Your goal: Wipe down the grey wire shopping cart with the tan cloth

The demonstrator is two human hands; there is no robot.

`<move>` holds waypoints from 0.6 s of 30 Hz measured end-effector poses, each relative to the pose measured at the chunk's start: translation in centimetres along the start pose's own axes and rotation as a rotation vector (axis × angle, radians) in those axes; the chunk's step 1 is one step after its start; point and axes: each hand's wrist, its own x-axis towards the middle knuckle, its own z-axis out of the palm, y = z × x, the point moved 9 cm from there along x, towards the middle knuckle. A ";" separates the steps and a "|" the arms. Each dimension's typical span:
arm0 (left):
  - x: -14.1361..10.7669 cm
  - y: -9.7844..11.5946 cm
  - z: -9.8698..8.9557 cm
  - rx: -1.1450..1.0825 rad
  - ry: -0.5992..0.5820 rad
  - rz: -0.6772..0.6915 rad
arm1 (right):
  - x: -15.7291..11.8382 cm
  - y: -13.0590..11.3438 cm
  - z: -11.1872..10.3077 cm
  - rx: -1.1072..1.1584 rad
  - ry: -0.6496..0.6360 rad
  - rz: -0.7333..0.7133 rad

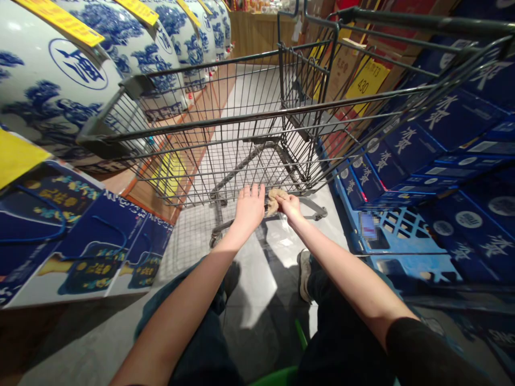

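Observation:
A dark grey wire shopping cart (257,115) stands sideways in front of me. Close to the lower edge of its near side, my right hand (290,207) pinches a crumpled beige cloth (276,198). My left hand (250,206) lies against the bottom wires just left of the cloth, its fingers stretched out and side by side, holding nothing I can see. The left thumb is mostly hidden. Part of the cloth hangs down between the two hands.
Large blue-and-white jars (90,75) line a wooden ledge (151,195) on the left, above blue gift boxes (92,257). Stacked blue cartons (402,142) and a blue plastic pallet (406,222) flank the right. Something green (277,377) is beneath me.

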 end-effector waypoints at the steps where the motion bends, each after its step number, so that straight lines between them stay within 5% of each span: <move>1: 0.0 0.0 0.0 0.004 -0.002 0.000 | -0.1 0.0 0.0 0.008 0.002 0.009; 18: -0.1 0.0 0.2 -0.010 0.003 0.016 | -0.3 0.0 0.2 0.100 0.029 0.064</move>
